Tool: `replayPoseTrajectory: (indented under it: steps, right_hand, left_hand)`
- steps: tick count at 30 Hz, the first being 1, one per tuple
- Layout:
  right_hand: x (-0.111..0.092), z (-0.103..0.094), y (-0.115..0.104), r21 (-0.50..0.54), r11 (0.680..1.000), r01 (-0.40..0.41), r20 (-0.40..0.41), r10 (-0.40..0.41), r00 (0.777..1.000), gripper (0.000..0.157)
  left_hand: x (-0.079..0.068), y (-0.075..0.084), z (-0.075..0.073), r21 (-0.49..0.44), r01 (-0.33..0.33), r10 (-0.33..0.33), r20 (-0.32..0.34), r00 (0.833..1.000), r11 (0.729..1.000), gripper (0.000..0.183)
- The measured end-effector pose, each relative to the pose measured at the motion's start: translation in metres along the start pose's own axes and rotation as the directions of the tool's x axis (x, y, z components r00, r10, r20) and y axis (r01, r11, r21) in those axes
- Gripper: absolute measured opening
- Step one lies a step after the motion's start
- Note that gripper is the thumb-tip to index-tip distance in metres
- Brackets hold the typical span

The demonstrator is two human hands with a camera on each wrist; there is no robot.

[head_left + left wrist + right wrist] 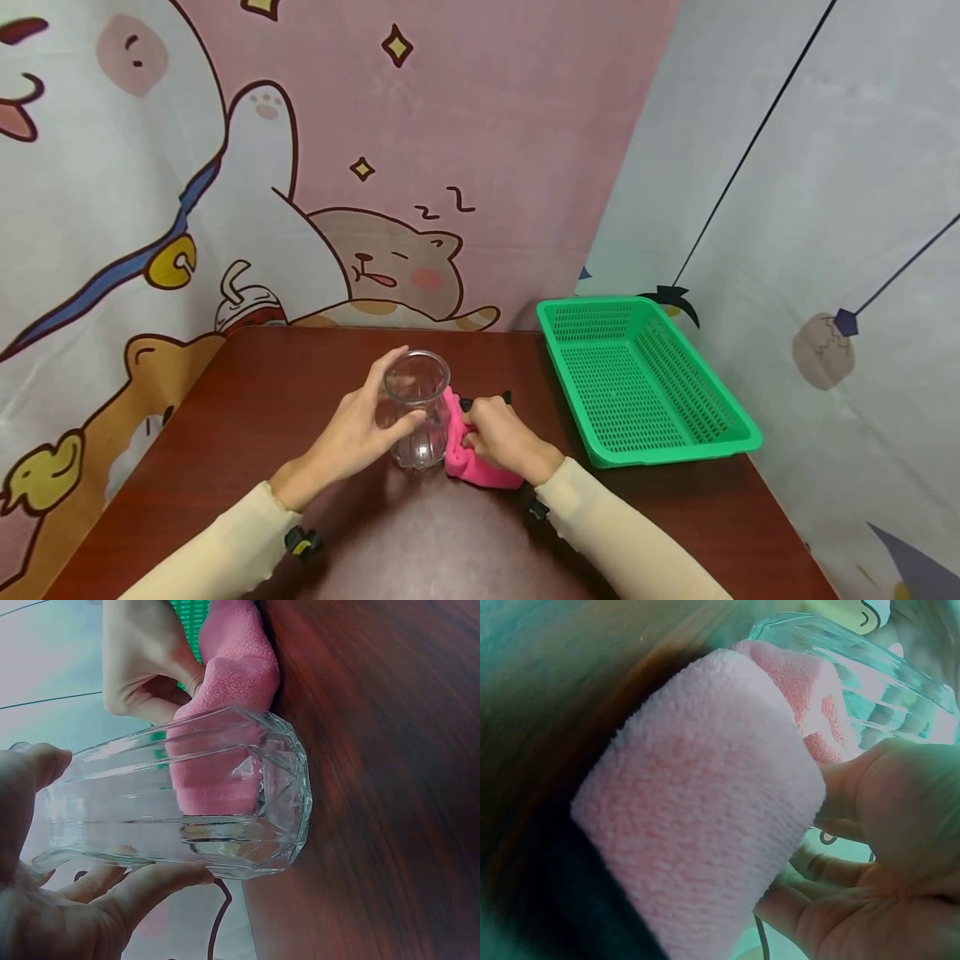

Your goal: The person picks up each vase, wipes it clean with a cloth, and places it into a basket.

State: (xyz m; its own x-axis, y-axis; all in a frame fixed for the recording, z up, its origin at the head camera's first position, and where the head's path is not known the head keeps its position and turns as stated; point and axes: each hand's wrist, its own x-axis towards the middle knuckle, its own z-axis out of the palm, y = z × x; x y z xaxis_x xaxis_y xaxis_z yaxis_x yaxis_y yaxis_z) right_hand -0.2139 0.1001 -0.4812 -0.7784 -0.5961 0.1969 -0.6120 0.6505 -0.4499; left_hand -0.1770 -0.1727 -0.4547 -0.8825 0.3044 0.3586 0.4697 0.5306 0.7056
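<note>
A clear, ribbed glass vase [420, 448] with a flared rim stands mouth-up near the middle of the table. My left hand [354, 433] holds it from the left, thumb at the near side and fingers round the far side. Against the vase's right side lies a pink fluffy cloth [483, 473], bunched and folded, which my right hand [502, 433] pinches. In the left wrist view the cloth [236, 675] shows pink through the glass. A hanging fold of the cloth [697, 780] fills much of the right wrist view, partly hiding the vase [900, 671] behind it.
An openwork green plastic basket [622, 392] stands on the right of the dark red-brown table [247, 417]. Cartoon-printed curtains [510, 150] hang behind the table and along its sides. Small black devices [303, 543] are strapped at the wrists.
</note>
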Motion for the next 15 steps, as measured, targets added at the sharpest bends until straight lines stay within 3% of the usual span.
replayPoseTrajectory:
  steps: [8,15]
  right_hand:
    - [-0.0015,-0.0015,0.0047,0.041,0.998,-0.047,0.001,0.047,0.999,0.024]
    - [-0.0039,-0.0034,0.0038,0.079,0.996,-0.033,-0.028,0.035,0.999,0.023]
  left_hand:
    - [-0.0003,0.0007,-0.0002,0.002,0.004,-0.004,0.006,1.000,1.000,0.100]
    - [-0.0006,0.0004,-0.0006,0.006,-0.004,0.004,0.006,1.000,1.000,0.099]
